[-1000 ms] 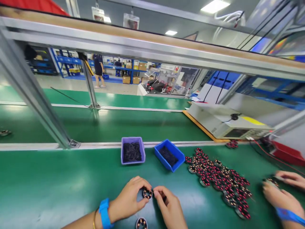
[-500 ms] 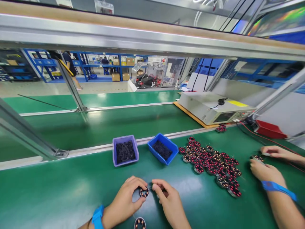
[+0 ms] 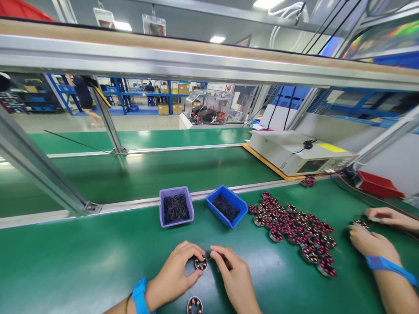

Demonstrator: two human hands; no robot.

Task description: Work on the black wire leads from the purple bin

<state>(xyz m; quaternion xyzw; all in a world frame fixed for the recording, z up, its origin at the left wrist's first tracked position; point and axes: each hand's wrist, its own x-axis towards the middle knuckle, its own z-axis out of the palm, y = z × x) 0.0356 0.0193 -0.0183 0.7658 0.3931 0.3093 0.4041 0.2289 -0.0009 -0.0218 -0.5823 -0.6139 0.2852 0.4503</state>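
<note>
Two bare hands are at work at the near edge of a green surface (image 3: 108, 244). The left hand (image 3: 176, 269) is part-curled, with thumb and fingers closed on the left side of a small ring (image 3: 199, 267) set with copper coils; whether the ring touches the surface cannot be told. The right hand (image 3: 233, 274) is just beside it, thumb and forefinger pinched on a thin wire (image 3: 208, 258) at the ring's right edge; its other fingers are curled in. The wire's ends are too fine to make out.

A second ring (image 3: 195, 300) lies below the left hand, partly cut off by the frame. Beyond the hands stand a purple bin (image 3: 176, 224) and a blue bin (image 3: 238, 217), side by side and apart, each holding dark, thin pieces (image 3: 176, 208). To their right, a pile of rings (image 3: 294, 231), many red-marked, is spread across the surface.

At far right, a co-worker's hands (image 3: 371, 242) hold another ring (image 3: 361, 223). A grey instrument (image 3: 294, 150) stands behind the pile, near a red tray (image 3: 379, 185).
</note>
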